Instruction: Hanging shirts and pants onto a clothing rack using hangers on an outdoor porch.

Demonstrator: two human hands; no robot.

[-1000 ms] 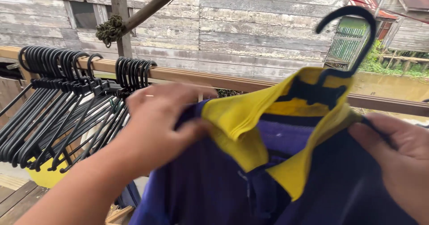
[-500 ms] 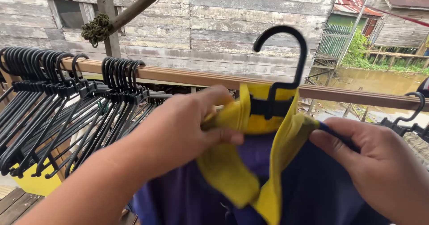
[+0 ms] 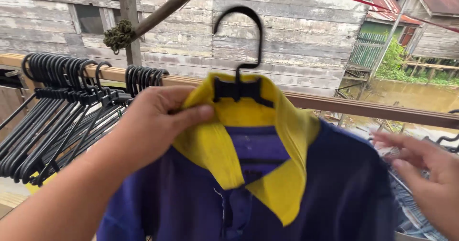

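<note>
Fingers (image 3: 191,114) of my left hand (image 3: 153,121) pinch the yellow collar (image 3: 215,145) of a dark blue shirt (image 3: 306,198), which hangs on a black hanger (image 3: 239,85) just right of that grip. My right hand (image 3: 428,169) is spread open, fingers apart, beside the shirt's far shoulder. Left of my left hand, empty black hangers (image 3: 71,112) crowd a wooden rail (image 3: 334,102).

No packages, labels, signs — nothing.

Left hand (image 3: 160,121) pinching — right hand (image 3: 430,167) open
</note>
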